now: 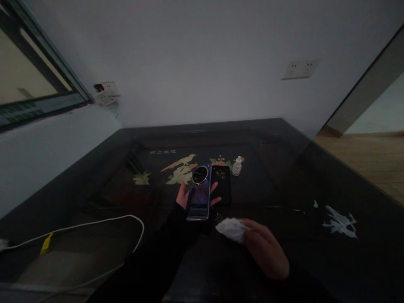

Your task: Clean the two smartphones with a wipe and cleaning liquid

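In the head view my left hand [182,197] is wrapped round a smartphone [200,198], its glossy back with a large round camera ring facing up. Thumb and fingertips show at the phone's two sides. My right hand [267,248] pinches a crumpled white tissue [232,229], which is a little to the right of and below the phone. A dark phone case [225,191], or perhaps a second phone, lies on the table just right of the held phone. Beyond it stands a small white dropper bottle [237,166], upright.
The black glossy table [252,269] carries a bird-and-flower picture. Torn white scraps [341,222] lie at the right. A white cable [94,222] with a yellow tag [46,243] curves over the left side. Wall sockets [299,69] are behind.
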A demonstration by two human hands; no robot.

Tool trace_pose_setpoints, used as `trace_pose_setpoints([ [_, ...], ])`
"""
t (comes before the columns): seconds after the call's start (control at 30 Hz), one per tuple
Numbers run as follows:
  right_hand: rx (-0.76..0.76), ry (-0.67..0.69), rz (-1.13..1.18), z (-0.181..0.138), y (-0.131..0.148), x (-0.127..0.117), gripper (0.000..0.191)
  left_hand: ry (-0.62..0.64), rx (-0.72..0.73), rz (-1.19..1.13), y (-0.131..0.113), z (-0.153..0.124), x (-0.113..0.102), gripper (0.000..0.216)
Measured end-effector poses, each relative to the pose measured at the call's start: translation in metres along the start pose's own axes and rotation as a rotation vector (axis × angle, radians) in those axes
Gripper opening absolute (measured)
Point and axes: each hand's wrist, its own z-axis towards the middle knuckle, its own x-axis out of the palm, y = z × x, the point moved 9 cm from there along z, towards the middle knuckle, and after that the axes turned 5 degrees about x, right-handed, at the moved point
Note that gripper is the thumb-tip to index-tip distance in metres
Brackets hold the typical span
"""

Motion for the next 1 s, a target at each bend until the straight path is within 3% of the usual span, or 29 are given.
trace_pose_setpoints([
  [0.1, 0.17, -0.209, 0.228, -0.01, -0.029, -0.049, 0.027, 0.03, -0.021, -0.046, -0.003, -0.001, 0.007, 0.062],
  [0.23, 0.142, -0.436, 0.296, -0.034, -0.035, -0.092, 0.022, -0.011, -0.055, -0.044, -0.002, 0.001, 0.003, 0.065],
  [0.37, 0.09, -0.542, 0.278, -0.047, -0.03, -0.099, 0.02, 0.005, -0.08, -0.022, 0.001, 0.004, 0.0, 0.065],
  [0.47, 0.106, -0.525, 0.255, -0.037, -0.02, -0.093, 0.019, 0.04, -0.084, 0.033, 0.002, 0.005, 0.0, 0.066],
  [0.57, 0.085, -0.384, 0.009, -0.004, 0.004, -0.086, 0.024, 0.022, -0.093, 0.084, 0.005, 0.002, -0.002, 0.062],
  [0.63, 0.003, -0.274, -0.373, 0.025, 0.024, -0.082, 0.027, 0.019, -0.055, 0.123, 0.004, -0.001, 0.0, 0.057],
  [0.7, -0.189, -0.219, -0.798, 0.052, 0.042, -0.076, 0.029, 0.046, 0.035, 0.179, -0.002, -0.004, 0.007, 0.054],
  [0.8, -0.324, -0.216, -1.245, 0.084, 0.036, -0.073, 0.038, 0.074, 0.169, 0.334, -0.012, -0.004, 0.014, 0.06],
  [1.0, -0.327, -0.196, -1.288, 0.097, 0.01, -0.084, 0.025, 0.064, 0.248, 0.961, -0.016, 0.013, 0.016, 0.09],
])
